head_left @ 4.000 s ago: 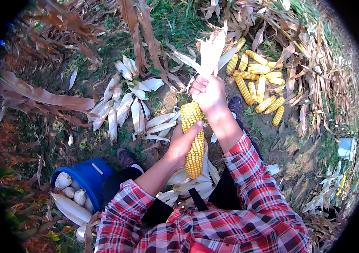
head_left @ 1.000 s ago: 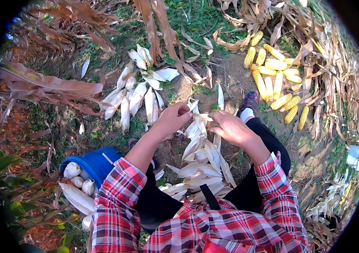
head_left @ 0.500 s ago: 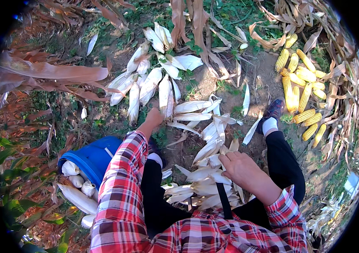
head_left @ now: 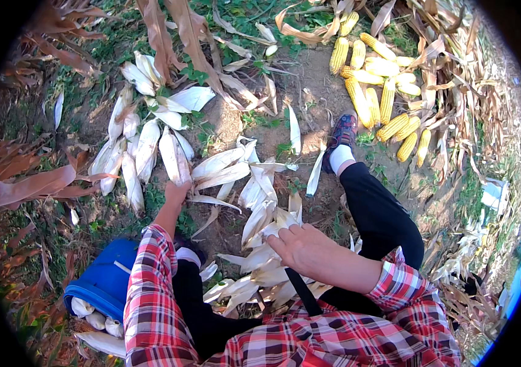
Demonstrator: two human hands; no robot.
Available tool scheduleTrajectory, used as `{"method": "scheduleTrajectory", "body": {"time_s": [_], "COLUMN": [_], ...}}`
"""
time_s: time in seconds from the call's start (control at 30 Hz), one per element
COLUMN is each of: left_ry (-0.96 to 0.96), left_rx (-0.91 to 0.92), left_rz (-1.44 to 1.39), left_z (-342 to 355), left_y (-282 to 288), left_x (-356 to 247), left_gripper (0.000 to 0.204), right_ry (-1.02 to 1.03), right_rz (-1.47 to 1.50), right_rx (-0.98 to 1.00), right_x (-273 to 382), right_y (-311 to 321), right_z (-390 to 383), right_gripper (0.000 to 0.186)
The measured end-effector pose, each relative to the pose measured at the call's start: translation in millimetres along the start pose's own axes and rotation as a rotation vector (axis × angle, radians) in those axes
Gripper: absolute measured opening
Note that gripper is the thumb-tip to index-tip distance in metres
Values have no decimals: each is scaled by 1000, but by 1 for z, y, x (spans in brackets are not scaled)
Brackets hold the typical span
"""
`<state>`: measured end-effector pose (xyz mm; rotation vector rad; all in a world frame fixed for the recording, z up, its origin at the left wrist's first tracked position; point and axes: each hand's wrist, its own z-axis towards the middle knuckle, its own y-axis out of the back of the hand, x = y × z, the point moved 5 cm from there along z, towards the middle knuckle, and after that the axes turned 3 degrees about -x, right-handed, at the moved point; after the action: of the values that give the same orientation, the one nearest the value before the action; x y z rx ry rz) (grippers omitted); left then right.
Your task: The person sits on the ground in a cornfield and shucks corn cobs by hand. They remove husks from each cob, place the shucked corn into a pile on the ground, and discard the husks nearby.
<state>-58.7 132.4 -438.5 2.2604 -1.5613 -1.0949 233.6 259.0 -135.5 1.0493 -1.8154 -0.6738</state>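
My left hand (head_left: 178, 192) reaches forward and is closed round the lower end of an unpeeled ear of corn (head_left: 173, 156). That ear lies at the near right side of a heap of ears in pale, dry husks (head_left: 147, 144). Above a strewn pile of stripped husks (head_left: 259, 211), between my legs, is my right hand (head_left: 306, 248). Its fingers are curled with their tips turned down; whatever they hold, if anything, is hidden. Bare yellow cobs (head_left: 387, 101) lie in a group at the far right, beyond my shoe.
A blue bucket (head_left: 104, 275) lies tipped on its side by my left arm, husked ears showing at its mouth. Dry corn stalks (head_left: 196, 46) stand ahead. Leaf litter (head_left: 450, 79) borders the right side. My right shoe (head_left: 341, 131) is planted near the yellow cobs.
My left hand has come onto the lower end of the unpeeled ear. The whole view has swung right, so the heap, husks and cobs appear further left. My right hand remains curled over the husks.
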Motion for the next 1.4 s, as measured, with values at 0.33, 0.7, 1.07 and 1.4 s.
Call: {"method": "scheduleTrajectory", "body": {"time_s": [0.33, 0.7, 1.07, 1.4], "left_ry": [271, -692, -676, -101], "left_rx": [323, 605, 193, 431], "left_rz": [-373, 452, -373, -874], "left_z": [-46, -261, -338, -346], "left_y": [10, 25, 92, 0], "left_x": [-64, -173, -229, -202], "left_gripper": [35, 54, 67, 55], "right_ry": [1, 28, 59, 168], "right_rz": [-96, 104, 1464, 1952], "right_rx": [-558, -733, -628, -846], "right_x": [-15, -24, -26, -34], "right_y": [12, 1, 57, 63], "right_z": [-15, 3, 21, 47], "right_gripper": [19, 60, 84, 43]}}
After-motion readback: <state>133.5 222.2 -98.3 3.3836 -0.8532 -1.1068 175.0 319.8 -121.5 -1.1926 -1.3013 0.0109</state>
